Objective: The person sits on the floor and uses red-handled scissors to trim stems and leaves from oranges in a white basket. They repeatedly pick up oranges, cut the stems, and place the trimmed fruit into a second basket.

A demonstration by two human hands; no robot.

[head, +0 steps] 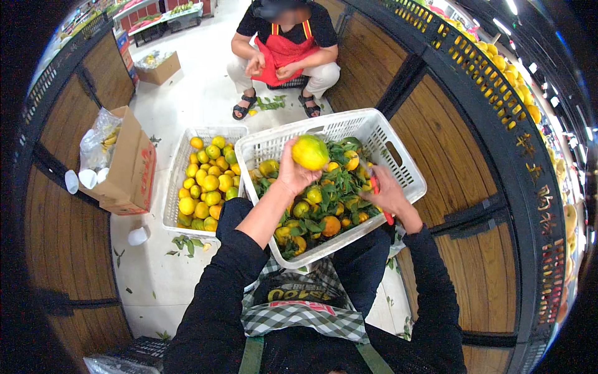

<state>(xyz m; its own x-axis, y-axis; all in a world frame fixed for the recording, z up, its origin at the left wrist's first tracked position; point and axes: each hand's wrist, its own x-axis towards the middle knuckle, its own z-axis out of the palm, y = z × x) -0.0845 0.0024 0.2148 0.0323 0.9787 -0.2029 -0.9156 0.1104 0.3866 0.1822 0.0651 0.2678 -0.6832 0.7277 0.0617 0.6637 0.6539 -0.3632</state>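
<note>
In my left hand (pixel 299 175) is a yellow-green citrus fruit (pixel 310 153), raised over a white plastic crate (pixel 280 140). My right hand (pixel 388 192) grips red-handled clippers (pixel 375 186) above the crate's right side; motion blurs their blades. Leafy oranges (pixel 331 225) and loose green leaves (pixel 329 191) fill the tilted crate in front of me. To its left, a second white crate (pixel 169 205) on the floor holds many orange and greenish citrus fruits (pixel 211 183) without leaves.
Facing me sits a person in a red apron (pixel 285 51). A cardboard box (pixel 133 163) with bananas in plastic stands left, another box (pixel 161 70) behind it. Wood-panelled display stands (pixel 444 135) flank both sides. Cut leaves (pixel 187 245) and a white cup-like piece (pixel 138 236) lie on the floor.
</note>
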